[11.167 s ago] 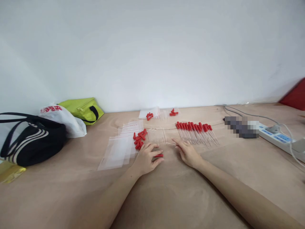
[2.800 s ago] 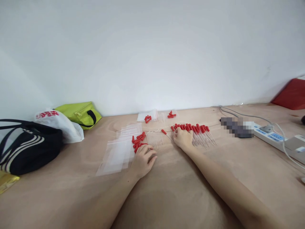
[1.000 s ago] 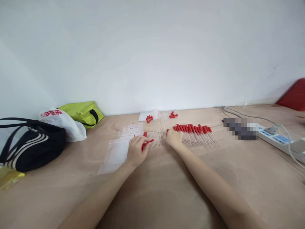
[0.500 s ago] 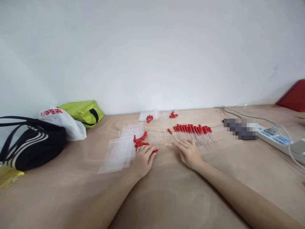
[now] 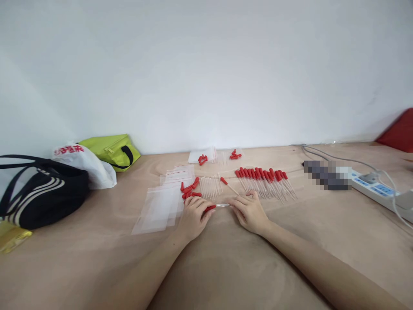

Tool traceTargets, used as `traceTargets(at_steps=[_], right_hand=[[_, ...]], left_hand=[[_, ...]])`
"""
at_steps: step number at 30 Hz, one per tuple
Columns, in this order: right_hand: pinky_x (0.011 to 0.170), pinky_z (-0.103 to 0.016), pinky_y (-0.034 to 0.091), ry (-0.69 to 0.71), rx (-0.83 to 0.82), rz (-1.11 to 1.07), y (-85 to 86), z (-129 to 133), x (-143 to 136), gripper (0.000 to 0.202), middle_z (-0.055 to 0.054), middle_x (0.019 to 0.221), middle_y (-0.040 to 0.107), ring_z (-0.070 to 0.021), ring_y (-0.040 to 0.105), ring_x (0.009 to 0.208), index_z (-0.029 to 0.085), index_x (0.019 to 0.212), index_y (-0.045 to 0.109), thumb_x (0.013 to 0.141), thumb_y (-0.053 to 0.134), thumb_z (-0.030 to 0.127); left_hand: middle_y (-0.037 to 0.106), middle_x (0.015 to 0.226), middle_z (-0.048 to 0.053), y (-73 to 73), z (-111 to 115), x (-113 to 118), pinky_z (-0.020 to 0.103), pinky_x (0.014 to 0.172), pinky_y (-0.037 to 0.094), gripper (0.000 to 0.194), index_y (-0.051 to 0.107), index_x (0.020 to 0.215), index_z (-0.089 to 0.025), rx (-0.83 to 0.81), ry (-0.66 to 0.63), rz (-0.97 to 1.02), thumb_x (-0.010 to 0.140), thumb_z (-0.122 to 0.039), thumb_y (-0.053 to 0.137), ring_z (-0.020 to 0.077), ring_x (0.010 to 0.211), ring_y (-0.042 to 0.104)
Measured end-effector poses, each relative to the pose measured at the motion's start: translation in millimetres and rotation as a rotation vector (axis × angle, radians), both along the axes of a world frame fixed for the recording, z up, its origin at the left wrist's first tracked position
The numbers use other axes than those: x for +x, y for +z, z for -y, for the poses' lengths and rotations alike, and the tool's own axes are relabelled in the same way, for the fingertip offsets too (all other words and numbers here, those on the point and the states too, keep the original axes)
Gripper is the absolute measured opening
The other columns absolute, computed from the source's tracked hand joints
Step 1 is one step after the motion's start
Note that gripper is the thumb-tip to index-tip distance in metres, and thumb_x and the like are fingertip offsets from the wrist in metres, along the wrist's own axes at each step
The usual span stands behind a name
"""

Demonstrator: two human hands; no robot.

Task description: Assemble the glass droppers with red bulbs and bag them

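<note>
My left hand (image 5: 192, 218) is closed on a red rubber dropper bulb (image 5: 211, 208), held low over the table. Pinched in my right hand (image 5: 250, 213) is a clear glass dropper tube (image 5: 222, 205), its end meeting the bulb's mouth; how far it sits inside I cannot tell. A capped dropper (image 5: 229, 186) runs up from behind the right fingers and seems to be carried with that hand. Loose red bulbs (image 5: 190, 189) lie just beyond my left hand. Several bare glass tubes (image 5: 209, 187) are lined up between the hands, farther back.
A row of droppers with red bulbs (image 5: 261, 174) lies beyond my right hand. Clear zip bags (image 5: 158, 211) overlap at the left. More bulbs (image 5: 235, 154) rest near the wall. A black bag (image 5: 54, 193) stands far left; a power strip (image 5: 371, 185) with cables lies right.
My right hand has moved left, bringing the glass tube's end to the red bulb. The capped dropper beside its fingers has shifted left too. My left hand has barely moved.
</note>
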State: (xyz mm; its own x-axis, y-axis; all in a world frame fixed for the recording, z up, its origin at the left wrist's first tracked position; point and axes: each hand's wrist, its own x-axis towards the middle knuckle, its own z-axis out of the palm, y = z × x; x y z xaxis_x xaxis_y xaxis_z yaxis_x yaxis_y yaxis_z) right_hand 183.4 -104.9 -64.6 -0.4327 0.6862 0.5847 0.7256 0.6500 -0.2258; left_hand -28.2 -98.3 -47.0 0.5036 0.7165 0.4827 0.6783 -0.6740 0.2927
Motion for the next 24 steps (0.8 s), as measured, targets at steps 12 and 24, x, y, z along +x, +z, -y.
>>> traceTargets(at_steps=[12, 24], right_hand=[[0.080, -0.034, 0.019, 0.072, 0.004, 0.007, -0.3, -2.3, 3.0, 0.022, 0.000, 0.087, 0.067, -0.0113, 0.055, 0.076, 0.026, 0.095, 0.063, 0.082, 0.047, 0.017], [0.076, -0.034, 0.019, 0.111, 0.000, 0.046, 3.3, -2.0, 2.1, 0.023, -0.001, 0.078, 0.066, -0.0112, 0.054, 0.071, 0.023, 0.089, 0.063, 0.083, 0.043, 0.015]], left_hand=[[0.065, 0.076, 0.000, -1.6, 0.1, -1.4, 0.035, 0.078, 0.032, 0.016, 0.061, 0.083, -0.021, 0.047, -0.093, 0.001, 0.086, -0.026, 0.046, 0.0153, 0.075, 0.052], [0.062, 0.075, 0.002, -2.2, 3.5, 1.1, 0.035, 0.080, 0.033, 0.017, 0.059, 0.078, -0.019, 0.072, -0.117, -0.061, 0.086, -0.023, 0.044, 0.0160, 0.074, 0.051]])
